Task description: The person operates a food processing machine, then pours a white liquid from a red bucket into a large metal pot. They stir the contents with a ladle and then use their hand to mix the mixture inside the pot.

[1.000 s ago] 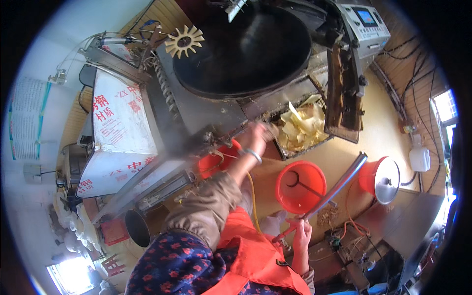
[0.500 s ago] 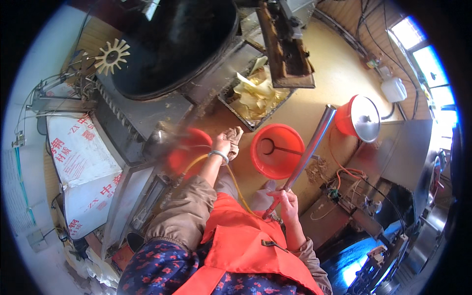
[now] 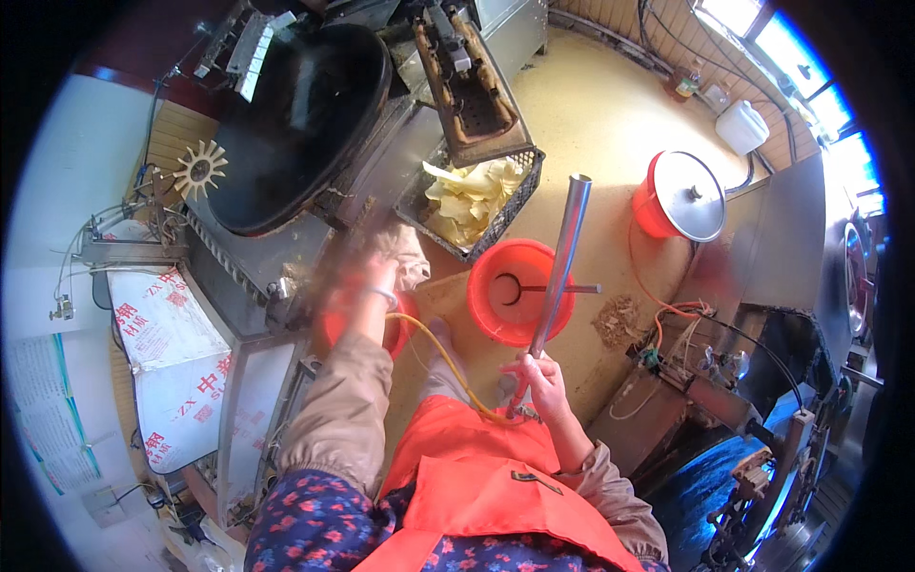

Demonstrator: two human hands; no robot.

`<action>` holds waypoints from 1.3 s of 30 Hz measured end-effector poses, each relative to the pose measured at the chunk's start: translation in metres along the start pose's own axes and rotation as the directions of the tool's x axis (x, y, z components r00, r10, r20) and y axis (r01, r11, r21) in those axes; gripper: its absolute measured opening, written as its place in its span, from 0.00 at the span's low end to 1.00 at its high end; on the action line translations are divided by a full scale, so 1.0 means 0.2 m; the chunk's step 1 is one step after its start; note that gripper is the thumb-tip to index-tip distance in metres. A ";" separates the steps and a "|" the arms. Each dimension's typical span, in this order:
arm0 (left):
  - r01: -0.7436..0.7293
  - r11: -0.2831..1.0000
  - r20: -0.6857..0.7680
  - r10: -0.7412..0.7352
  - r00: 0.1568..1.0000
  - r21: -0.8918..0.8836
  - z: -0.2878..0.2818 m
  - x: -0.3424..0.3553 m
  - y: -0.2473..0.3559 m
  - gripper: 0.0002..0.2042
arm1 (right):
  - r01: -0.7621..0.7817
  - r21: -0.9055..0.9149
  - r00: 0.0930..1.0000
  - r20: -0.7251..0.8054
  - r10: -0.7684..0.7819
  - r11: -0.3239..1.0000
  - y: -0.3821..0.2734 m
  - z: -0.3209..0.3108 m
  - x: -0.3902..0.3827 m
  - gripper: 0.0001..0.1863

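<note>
My left hand, partly blurred, is closed on a crumpled brown cloth. It is above a red bucket at the left, which my arm partly covers. My right hand, in front of my red apron, grips the lower part of a long shiny metal tube. The tube stands tilted, its far end pointing away from me. A yellow hose runs from near the tube's lower end toward the left bucket. Behind the tube, another red bucket holds a round-ended tool with a long handle.
A black crate with pale yellow sheets stands beyond the buckets. Far left is a large dark round griddle. A lidded red bucket stands at the right, near an orange cable. Machinery lines the right side.
My left hand has moved left and farther away with the cloth. The tube now leans less to the right. The whole view has shifted a little.
</note>
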State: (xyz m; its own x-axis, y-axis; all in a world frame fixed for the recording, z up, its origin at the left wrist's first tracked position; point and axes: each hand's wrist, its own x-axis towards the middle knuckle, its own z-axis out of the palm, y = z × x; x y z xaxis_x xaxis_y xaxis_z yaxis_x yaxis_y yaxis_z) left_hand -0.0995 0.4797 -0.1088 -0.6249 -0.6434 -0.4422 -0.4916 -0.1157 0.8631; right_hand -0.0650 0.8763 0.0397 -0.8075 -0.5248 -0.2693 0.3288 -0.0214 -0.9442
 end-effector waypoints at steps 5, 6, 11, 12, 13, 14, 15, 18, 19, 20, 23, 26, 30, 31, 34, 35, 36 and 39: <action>0.313 0.868 0.421 -0.137 0.897 -0.386 -0.03 -0.21 0.16 0.14 | 0.059 0.123 0.998 0.003 -0.060 0.991 -0.16 0.00 0.06 0.20; 0.360 0.874 0.569 -0.122 0.813 -0.327 -0.01 -0.28 0.18 0.11 | 0.024 0.132 1.000 0.006 -0.025 0.991 -0.19 0.01 0.09 0.20; 0.011 0.998 0.145 -0.019 0.989 0.058 0.13 -0.43 0.20 0.11 | -0.013 0.053 1.000 -0.021 0.014 0.999 -0.32 0.04 0.21 0.19; -0.077 0.988 0.184 0.052 0.982 0.135 0.16 -0.41 0.20 0.12 | -0.056 0.124 0.998 0.010 0.056 0.991 -0.34 0.04 0.24 0.19; 0.014 0.995 0.161 -0.030 0.987 0.102 0.18 -0.39 0.20 0.10 | -0.010 0.114 1.000 -0.001 0.010 0.993 -0.35 0.06 0.28 0.19; 0.025 1.000 0.186 -0.028 0.982 0.018 0.18 -0.36 0.22 0.09 | 0.036 0.080 0.999 0.001 -0.036 0.996 -0.36 0.07 0.31 0.19; 0.203 0.958 0.232 -0.155 0.960 -0.201 0.18 -0.34 0.22 0.08 | 0.088 0.119 0.996 0.006 -0.090 0.989 -0.37 0.09 0.34 0.19; 0.187 0.919 0.036 -0.212 0.977 0.347 0.16 -0.29 0.33 0.08 | 0.084 0.101 0.996 0.019 -0.086 0.991 -0.37 0.14 0.44 0.18; 0.028 0.940 0.263 -0.123 0.957 0.339 0.15 -0.32 0.38 0.09 | 0.043 0.110 0.999 0.017 -0.045 0.993 -0.37 0.14 0.46 0.18; 0.010 0.994 0.310 -0.045 0.950 0.112 0.16 -0.36 0.44 0.11 | 0.002 0.114 1.000 0.023 -0.004 0.994 -0.37 0.14 0.49 0.18; -0.274 0.961 0.234 0.274 0.933 -0.033 0.22 -0.56 0.66 0.18 | 0.059 -0.038 0.998 0.028 -0.058 0.998 -0.36 0.07 0.56 0.23; -0.292 0.835 0.212 0.425 0.880 -0.466 0.33 -0.83 0.89 0.23 | 0.065 -0.113 0.997 0.044 -0.061 0.991 -0.37 0.00 0.63 0.28; -0.235 0.925 0.325 0.331 0.886 -0.299 0.57 -1.02 1.06 0.24 | -0.062 0.468 0.976 0.212 -0.043 0.882 -0.44 -0.08 0.61 0.19; -0.327 0.931 0.384 0.366 0.848 -0.164 0.60 -1.02 1.08 0.26 | -0.080 0.424 0.972 0.233 -0.023 0.902 -0.47 -0.09 0.67 0.17; -0.053 0.922 0.546 0.273 0.792 -0.384 0.74 -0.99 1.04 0.28 | -0.343 0.570 0.877 0.479 0.038 0.746 -0.55 -0.26 0.67 0.12; 0.309 0.751 0.717 0.297 0.630 -0.583 0.77 -0.98 1.02 0.29 | -0.295 0.582 0.929 0.359 0.086 0.758 -0.58 -0.28 0.70 0.12; 0.638 0.603 0.840 0.102 0.532 -0.478 0.80 -0.95 1.01 0.28 | -0.240 0.616 0.959 0.269 0.086 0.751 -0.60 -0.32 0.73 0.12; -0.380 0.925 0.774 0.246 0.583 -0.007 1.02 -0.99 0.87 0.25 | -0.268 0.664 0.950 0.304 0.076 0.699 -0.65 -0.50 0.79 0.11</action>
State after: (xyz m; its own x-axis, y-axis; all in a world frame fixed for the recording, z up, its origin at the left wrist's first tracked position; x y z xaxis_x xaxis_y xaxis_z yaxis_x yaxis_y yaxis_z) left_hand -0.1844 0.7413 0.0795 -0.9549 0.1819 -0.2345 -0.2126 0.1324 0.9681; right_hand -0.2850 0.8819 0.1005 -0.5935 -0.7584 -0.2695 0.7708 -0.4392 -0.4616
